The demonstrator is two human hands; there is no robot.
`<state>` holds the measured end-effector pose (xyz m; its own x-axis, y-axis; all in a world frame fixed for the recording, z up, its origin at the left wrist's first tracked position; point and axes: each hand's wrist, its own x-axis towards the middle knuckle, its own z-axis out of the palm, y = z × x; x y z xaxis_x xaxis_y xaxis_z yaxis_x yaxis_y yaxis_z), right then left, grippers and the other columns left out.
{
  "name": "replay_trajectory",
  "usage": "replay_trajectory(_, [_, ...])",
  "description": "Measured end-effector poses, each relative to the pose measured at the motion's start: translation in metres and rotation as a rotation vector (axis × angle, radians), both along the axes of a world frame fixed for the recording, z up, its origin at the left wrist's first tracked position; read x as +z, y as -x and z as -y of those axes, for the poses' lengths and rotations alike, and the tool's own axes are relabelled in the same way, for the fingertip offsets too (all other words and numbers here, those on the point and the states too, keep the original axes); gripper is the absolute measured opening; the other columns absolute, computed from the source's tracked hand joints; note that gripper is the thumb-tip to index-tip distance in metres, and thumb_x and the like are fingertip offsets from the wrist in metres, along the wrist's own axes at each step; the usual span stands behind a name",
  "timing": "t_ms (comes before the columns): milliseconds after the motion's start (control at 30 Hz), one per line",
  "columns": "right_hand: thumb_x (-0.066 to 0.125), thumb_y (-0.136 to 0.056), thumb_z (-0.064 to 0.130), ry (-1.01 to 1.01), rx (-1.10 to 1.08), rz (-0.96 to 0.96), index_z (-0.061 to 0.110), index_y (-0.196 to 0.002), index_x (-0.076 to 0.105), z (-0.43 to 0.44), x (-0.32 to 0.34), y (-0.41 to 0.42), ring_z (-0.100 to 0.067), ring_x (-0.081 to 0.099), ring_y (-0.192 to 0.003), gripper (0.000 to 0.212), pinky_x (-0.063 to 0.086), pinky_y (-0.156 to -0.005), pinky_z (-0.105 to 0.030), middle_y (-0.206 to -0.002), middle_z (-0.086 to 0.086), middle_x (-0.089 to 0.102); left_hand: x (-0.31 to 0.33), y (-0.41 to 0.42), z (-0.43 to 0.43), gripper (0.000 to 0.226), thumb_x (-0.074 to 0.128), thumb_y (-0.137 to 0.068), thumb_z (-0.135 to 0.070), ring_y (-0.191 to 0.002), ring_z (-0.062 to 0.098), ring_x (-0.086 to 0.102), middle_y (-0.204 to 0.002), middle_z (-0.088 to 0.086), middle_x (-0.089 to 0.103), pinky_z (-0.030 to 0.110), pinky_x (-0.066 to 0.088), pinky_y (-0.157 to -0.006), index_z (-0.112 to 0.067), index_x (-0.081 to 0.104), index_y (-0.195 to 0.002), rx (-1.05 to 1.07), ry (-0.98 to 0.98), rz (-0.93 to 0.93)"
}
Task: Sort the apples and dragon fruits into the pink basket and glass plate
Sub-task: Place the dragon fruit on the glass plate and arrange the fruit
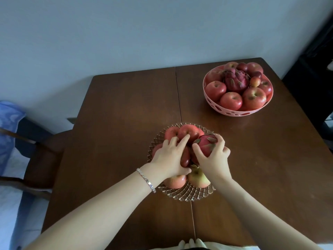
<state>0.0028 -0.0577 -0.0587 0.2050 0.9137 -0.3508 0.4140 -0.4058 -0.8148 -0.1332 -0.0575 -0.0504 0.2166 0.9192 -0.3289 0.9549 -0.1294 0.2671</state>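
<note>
A cut-glass plate [187,194] sits at the table's middle, piled with red apples [187,131] and a dragon fruit [206,144]. My right hand [214,159] wraps around that dragon fruit on the plate's right side. Spread over the pile's left side, my left hand [170,158] closes on a dark red apple [185,158]. At the far right stands the pink basket [232,112], holding several apples [230,101] with a dragon fruit [236,81] on top.
The brown wooden table [117,114] has a seam down its middle and stands against a pale wall. A wooden chair [41,159] with blue cloth is at the left. Dark furniture [311,73] stands beyond the table's right edge.
</note>
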Motion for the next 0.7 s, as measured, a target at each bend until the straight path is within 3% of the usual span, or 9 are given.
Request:
replay_trajectory(100, [0.064,-0.083,0.039,-0.015,0.008,-0.064,0.030,-0.140,0.026,0.001,0.006,-0.011,-0.033,0.049,-0.118,0.069,0.040,-0.098,-0.035,-0.137,-0.015,0.032,-0.002,0.005,0.006,0.102,0.073,-0.072,-0.040,-0.132,0.029,0.025,-0.148,0.005,0.019,0.039,0.039,-0.100,-0.031,0.005,-0.148,0.093,0.052,0.162])
replay_trajectory(200, [0.066,-0.083,0.034,-0.019,0.025,-0.068,0.025,-0.145,0.020,-0.003,0.009,-0.018,-0.028,0.044,-0.125,0.078,0.036,-0.096,-0.028,-0.142,-0.013,0.031,-0.003,0.011,0.006,0.085,0.076,-0.072,-0.031,-0.132,0.021,0.032,-0.142,0.001,0.034,0.033,0.034,-0.106,-0.024,0.028,-0.142,0.188,0.005,0.335])
replay_trajectory(333, [0.068,-0.082,0.028,-0.010,0.055,-0.069,0.019,-0.147,0.019,-0.009,0.010,-0.024,-0.023,0.042,-0.126,0.082,0.038,-0.098,-0.028,-0.145,-0.012,0.031,-0.008,0.016,0.010,0.078,0.076,-0.073,-0.026,-0.133,0.014,0.033,-0.144,-0.005,0.034,0.025,0.032,-0.107,-0.024,0.035,-0.139,0.123,-0.066,0.402])
replay_trajectory(400, [0.068,-0.081,0.029,-0.006,0.090,-0.048,0.018,-0.145,0.026,-0.011,0.010,-0.026,-0.018,0.045,-0.114,0.076,0.039,-0.092,-0.025,-0.142,-0.011,0.034,-0.009,0.019,0.010,0.078,0.075,-0.074,-0.032,-0.132,0.015,0.037,-0.145,-0.007,0.033,0.027,0.034,-0.106,-0.025,0.033,-0.140,0.084,-0.069,0.387])
replay_trajectory(467, [0.067,-0.082,0.035,0.009,0.130,-0.016,0.022,-0.144,0.025,-0.012,0.009,-0.028,-0.021,0.045,-0.118,0.076,0.042,-0.094,-0.028,-0.142,-0.011,0.034,-0.008,0.019,0.008,0.084,0.067,-0.078,-0.047,-0.135,0.019,0.034,-0.151,-0.004,0.027,0.033,0.030,-0.107,-0.023,0.022,-0.145,-0.018,-0.101,0.154])
replay_trajectory(533, [0.064,-0.081,0.044,0.038,0.156,-0.005,0.030,-0.146,0.020,-0.014,0.007,-0.029,-0.029,0.039,-0.130,0.080,0.041,-0.104,-0.040,-0.144,-0.012,0.030,-0.007,0.018,0.005,0.093,0.056,-0.080,-0.060,-0.141,0.022,0.021,-0.155,0.000,0.018,0.041,0.022,-0.110,-0.022,0.007,-0.149,-0.088,-0.081,-0.061])
replay_trajectory(600, [0.061,-0.080,0.052,0.056,0.139,-0.044,0.035,-0.147,0.014,-0.016,0.005,-0.033,-0.033,0.032,-0.135,0.084,0.034,-0.111,-0.047,-0.148,-0.014,0.025,-0.005,0.017,0.001,0.096,0.053,-0.079,-0.065,-0.143,0.024,0.012,-0.156,0.001,0.010,0.047,0.017,-0.112,-0.026,0.000,-0.149,-0.012,0.034,0.015])
replay_trajectory(700, [0.059,-0.069,0.071,0.158,0.027,-0.197,0.036,-0.148,0.004,-0.021,-0.003,-0.047,-0.034,0.031,-0.138,0.103,0.028,-0.113,-0.051,-0.155,-0.015,0.020,-0.003,0.025,-0.006,0.098,0.058,-0.077,-0.062,-0.144,0.024,0.012,-0.156,0.001,0.008,0.052,0.018,-0.114,-0.027,0.001,-0.149,0.319,0.096,0.314])
